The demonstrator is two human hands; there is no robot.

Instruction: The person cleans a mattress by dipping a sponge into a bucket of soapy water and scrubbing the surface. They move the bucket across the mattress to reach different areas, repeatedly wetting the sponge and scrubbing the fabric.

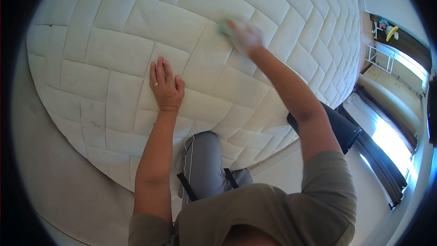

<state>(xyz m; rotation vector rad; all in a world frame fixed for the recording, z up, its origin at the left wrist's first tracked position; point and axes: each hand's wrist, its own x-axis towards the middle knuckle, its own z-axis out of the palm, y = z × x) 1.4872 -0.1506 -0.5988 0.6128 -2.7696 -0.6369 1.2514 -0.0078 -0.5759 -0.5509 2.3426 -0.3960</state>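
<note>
A large white quilted mattress (123, 45) fills most of the view under both hands. My left hand (166, 85) lies flat on it, fingers stretched out, with a ring on one finger and a thin band at the wrist. Farther up and to the right, my right hand (248, 36) is smeared by motion over the quilting and looks whitish, as if covered in foam. A blurred green sponge (225, 27) shows at its fingertips. Around that hand the mattress surface (243, 66) looks slightly darker and damp.
My knee (203, 155) in grey trousers presses against the mattress edge. A black cylinder-shaped object (341, 127) stands beside the mattress, behind my right arm. At the right are dark curtains (380, 164), a bright window (389, 139) and a white metal rack (381, 58).
</note>
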